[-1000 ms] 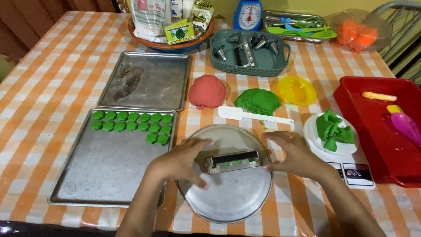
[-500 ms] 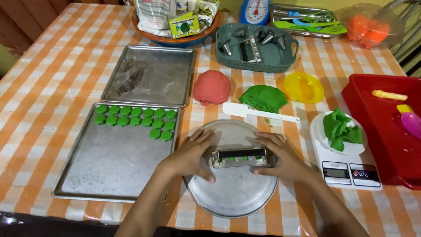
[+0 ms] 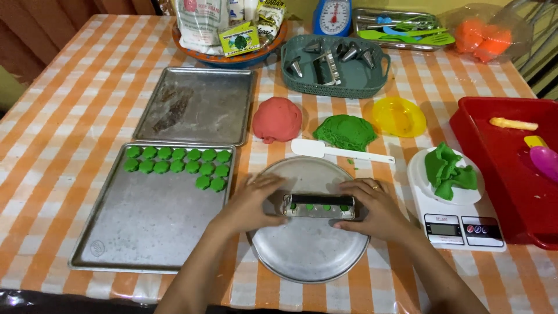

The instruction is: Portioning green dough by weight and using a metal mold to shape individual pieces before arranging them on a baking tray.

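A small metal mold bar [image 3: 318,206] with green dough showing in its round holes lies across a round silver plate [image 3: 308,250]. My left hand [image 3: 251,203] grips the bar's left end and my right hand [image 3: 372,206] grips its right end. Left of the plate, a near baking tray [image 3: 139,232] carries two rows of small green dough pieces [image 3: 177,160] along its far edge. A white scraper [image 3: 340,152] lies just beyond the plate.
A red dough ball [image 3: 277,119] and a green dough mound [image 3: 346,131] sit past the scraper. A kitchen scale [image 3: 456,209] holds green dough at right, beside a red tub [image 3: 511,157]. A second tray [image 3: 195,104], yellow saucer [image 3: 398,116] and teal basket [image 3: 334,67] lie farther back.
Both hands closed in onto the ends of the mold bar; a second ago they rested wider apart on the plate. The camera view has shifted slightly.
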